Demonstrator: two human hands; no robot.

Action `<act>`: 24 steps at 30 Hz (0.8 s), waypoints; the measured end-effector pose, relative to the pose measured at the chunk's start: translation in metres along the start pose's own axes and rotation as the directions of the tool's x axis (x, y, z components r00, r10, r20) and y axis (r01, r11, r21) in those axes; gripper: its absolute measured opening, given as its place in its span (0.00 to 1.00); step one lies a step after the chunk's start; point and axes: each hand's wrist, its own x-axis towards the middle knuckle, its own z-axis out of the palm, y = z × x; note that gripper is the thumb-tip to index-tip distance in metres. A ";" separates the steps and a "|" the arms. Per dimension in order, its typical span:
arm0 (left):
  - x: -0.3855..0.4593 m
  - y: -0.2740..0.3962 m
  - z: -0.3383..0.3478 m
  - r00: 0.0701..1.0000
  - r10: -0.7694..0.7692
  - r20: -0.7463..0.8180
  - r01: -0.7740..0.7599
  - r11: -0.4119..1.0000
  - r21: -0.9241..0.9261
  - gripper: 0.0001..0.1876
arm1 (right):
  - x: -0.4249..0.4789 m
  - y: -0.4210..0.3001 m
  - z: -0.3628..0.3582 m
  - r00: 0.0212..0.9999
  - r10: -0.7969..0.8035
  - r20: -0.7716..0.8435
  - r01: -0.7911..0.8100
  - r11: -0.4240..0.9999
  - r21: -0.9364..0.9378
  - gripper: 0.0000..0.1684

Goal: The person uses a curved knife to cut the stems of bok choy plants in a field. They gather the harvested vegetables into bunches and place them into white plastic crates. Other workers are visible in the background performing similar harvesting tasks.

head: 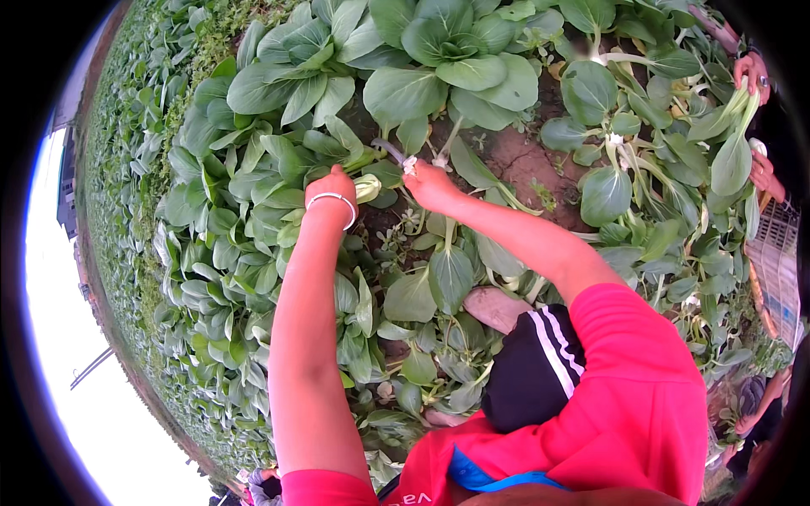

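Near the picture's centre, my left hand (331,190), with a pale bracelet at the wrist, is closed around a head of bok choy; its pale base (367,188) sticks out to the right of the fist. Just right of it, my right hand (431,185) grips a tool whose curved metal blade (390,150) points up and left, probably a sickle; its handle is hidden by the fingers. Whitish bits lie at my right fingers. Large bok choy plants (459,47) stand beyond both hands.
Loose leaves (450,278) lie on the soil (522,161) between my arms and to the right. At the right edge, a co-worker's hands (753,76) hold stalks above a plastic crate (775,253). Other people are at the lower right and bottom left. Dense rows of plants fill the left.
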 end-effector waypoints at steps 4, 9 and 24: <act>0.002 -0.012 0.008 0.997 0.083 0.006 -0.083 0.996 0.021 0.29 | 0.007 0.000 0.007 0.998 0.056 -0.015 -0.057 0.996 -0.063 0.20; -0.003 -0.012 0.005 1.000 0.024 0.001 -0.024 0.999 -0.041 0.29 | 0.008 0.005 0.008 0.998 0.050 0.022 -0.048 0.994 -0.102 0.20; -0.007 -0.013 0.017 1.000 0.003 0.009 -0.002 0.998 -0.066 0.26 | 0.013 -0.018 -0.012 0.991 0.038 0.129 0.006 0.947 -0.320 0.16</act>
